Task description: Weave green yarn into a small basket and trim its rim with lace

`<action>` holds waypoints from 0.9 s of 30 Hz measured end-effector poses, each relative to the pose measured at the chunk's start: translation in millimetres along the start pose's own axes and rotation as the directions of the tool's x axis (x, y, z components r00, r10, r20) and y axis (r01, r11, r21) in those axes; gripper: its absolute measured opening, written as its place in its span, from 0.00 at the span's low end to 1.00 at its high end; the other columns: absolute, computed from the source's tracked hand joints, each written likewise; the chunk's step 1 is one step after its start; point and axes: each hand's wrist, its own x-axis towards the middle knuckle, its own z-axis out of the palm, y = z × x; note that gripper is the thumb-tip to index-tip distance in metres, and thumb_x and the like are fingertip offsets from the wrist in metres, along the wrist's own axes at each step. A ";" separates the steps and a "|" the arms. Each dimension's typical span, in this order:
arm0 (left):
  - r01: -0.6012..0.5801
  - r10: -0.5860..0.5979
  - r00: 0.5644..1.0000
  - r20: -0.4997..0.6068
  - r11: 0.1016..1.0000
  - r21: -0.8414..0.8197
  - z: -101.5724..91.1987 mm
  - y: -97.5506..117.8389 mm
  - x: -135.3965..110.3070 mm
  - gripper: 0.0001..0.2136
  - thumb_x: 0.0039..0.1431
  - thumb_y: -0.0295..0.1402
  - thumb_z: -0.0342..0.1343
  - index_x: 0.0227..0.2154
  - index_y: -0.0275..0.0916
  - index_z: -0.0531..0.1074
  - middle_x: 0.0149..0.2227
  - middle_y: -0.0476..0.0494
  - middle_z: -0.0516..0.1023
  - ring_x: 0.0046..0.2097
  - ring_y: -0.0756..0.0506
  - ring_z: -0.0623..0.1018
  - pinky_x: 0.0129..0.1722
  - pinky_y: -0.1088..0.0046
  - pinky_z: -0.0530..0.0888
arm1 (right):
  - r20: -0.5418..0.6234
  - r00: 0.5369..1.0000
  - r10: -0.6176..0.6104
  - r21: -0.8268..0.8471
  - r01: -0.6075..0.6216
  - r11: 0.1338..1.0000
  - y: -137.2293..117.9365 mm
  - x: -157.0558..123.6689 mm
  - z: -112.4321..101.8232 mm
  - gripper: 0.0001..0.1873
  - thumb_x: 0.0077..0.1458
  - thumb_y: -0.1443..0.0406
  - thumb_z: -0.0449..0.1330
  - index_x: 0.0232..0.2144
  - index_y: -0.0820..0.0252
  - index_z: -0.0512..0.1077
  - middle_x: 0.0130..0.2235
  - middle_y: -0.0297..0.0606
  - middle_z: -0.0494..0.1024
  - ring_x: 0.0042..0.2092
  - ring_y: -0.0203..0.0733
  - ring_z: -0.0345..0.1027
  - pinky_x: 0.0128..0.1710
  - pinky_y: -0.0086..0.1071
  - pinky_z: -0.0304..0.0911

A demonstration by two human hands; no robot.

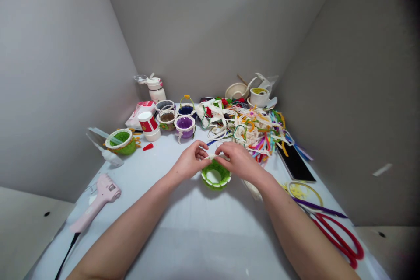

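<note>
A small green basket (216, 180) with a white inner bottom sits at the middle of the table, its opening tilted toward me. White lace trim (211, 156) lies along its far rim. My left hand (193, 157) pinches the lace at the rim's left side, thumb and finger closed. From the right, my right hand (236, 158) presses the lace against the rim with thumb and fingers closed. The fingertips hide part of the far rim. More pale lace (252, 189) lies under my right forearm.
A pink glue gun (98, 201) lies at left, near another green basket (122, 142). Several small decorated baskets (185, 127) and a red-and-white bottle (149, 126) stand behind. At right are tangled ribbons (252, 127), a phone (297, 162) and red-handled scissors (341, 238).
</note>
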 end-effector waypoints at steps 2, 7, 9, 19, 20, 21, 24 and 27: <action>-0.006 0.007 1.000 -0.009 0.999 0.032 0.1 0.5 -0.7 0.16 0.44 0.29 0.61 0.37 0.38 0.67 0.28 0.52 0.72 0.30 0.51 0.72 0.31 0.76 0.68 | 0.013 1.000 0.008 -0.003 -0.008 1.000 -0.9 0.1 -1.1 0.04 0.58 0.65 0.60 0.33 0.60 0.74 0.28 0.35 0.71 0.31 0.37 0.61 0.33 0.30 0.51; -0.075 0.086 0.994 -0.064 0.984 0.162 6.4 -2.3 -1.2 0.10 0.46 0.29 0.60 0.34 0.38 0.71 0.29 0.51 0.73 0.31 0.51 0.71 0.32 0.76 0.68 | 0.017 1.000 0.010 -0.005 -0.010 1.000 -1.8 -0.3 -1.6 0.05 0.58 0.65 0.59 0.33 0.61 0.74 0.29 0.35 0.72 0.32 0.37 0.62 0.33 0.30 0.52; -0.086 0.103 0.992 -0.078 0.978 0.191 8.5 -3.6 -1.0 0.08 0.47 0.31 0.60 0.33 0.38 0.72 0.29 0.50 0.73 0.31 0.50 0.71 0.31 0.76 0.67 | 0.014 1.000 0.006 -0.005 -0.006 1.000 -2.3 -0.3 -1.4 0.05 0.58 0.66 0.59 0.33 0.61 0.74 0.29 0.35 0.72 0.32 0.38 0.62 0.33 0.30 0.52; -0.054 0.088 0.989 -0.115 0.960 0.275 10.2 -2.7 -1.3 0.05 0.50 0.32 0.58 0.30 0.37 0.76 0.28 0.48 0.77 0.32 0.48 0.74 0.34 0.74 0.69 | -0.015 0.999 0.040 0.058 -0.039 0.998 4.9 -5.5 -7.2 0.09 0.57 0.64 0.59 0.39 0.59 0.75 0.31 0.36 0.73 0.34 0.39 0.64 0.35 0.30 0.55; -0.049 0.084 0.990 -0.115 0.959 0.279 10.2 -2.4 -1.4 0.05 0.50 0.32 0.58 0.30 0.37 0.76 0.28 0.47 0.77 0.32 0.48 0.74 0.34 0.74 0.69 | -0.015 0.999 0.044 0.066 -0.043 0.997 5.7 -5.9 -9.1 0.08 0.56 0.64 0.59 0.38 0.59 0.75 0.31 0.36 0.73 0.34 0.39 0.64 0.35 0.30 0.55; -0.044 0.079 0.990 -0.113 0.958 0.282 10.1 -2.3 -1.4 0.06 0.50 0.32 0.58 0.30 0.37 0.76 0.29 0.47 0.77 0.32 0.47 0.74 0.34 0.73 0.69 | -0.012 0.999 0.047 0.073 -0.046 0.996 6.0 -6.2 -11.1 0.07 0.56 0.65 0.58 0.37 0.59 0.75 0.31 0.36 0.73 0.33 0.38 0.64 0.35 0.30 0.55; -0.038 0.071 0.992 -0.106 0.957 0.287 9.9 -3.4 -1.0 0.07 0.50 0.33 0.57 0.31 0.37 0.77 0.29 0.46 0.78 0.32 0.47 0.74 0.33 0.74 0.69 | -0.011 0.999 0.050 0.076 -0.049 0.996 5.3 -6.4 -15.8 0.07 0.57 0.66 0.57 0.34 0.59 0.75 0.30 0.35 0.72 0.33 0.38 0.63 0.34 0.30 0.54; -0.041 0.073 0.992 -0.104 0.958 0.283 9.9 -4.7 -0.8 0.07 0.51 0.34 0.57 0.30 0.37 0.77 0.28 0.46 0.78 0.32 0.47 0.75 0.33 0.74 0.69 | 0.004 0.999 0.039 0.077 -0.039 0.996 4.5 -6.1 -15.6 0.07 0.57 0.65 0.57 0.33 0.59 0.75 0.28 0.34 0.71 0.33 0.38 0.63 0.34 0.30 0.53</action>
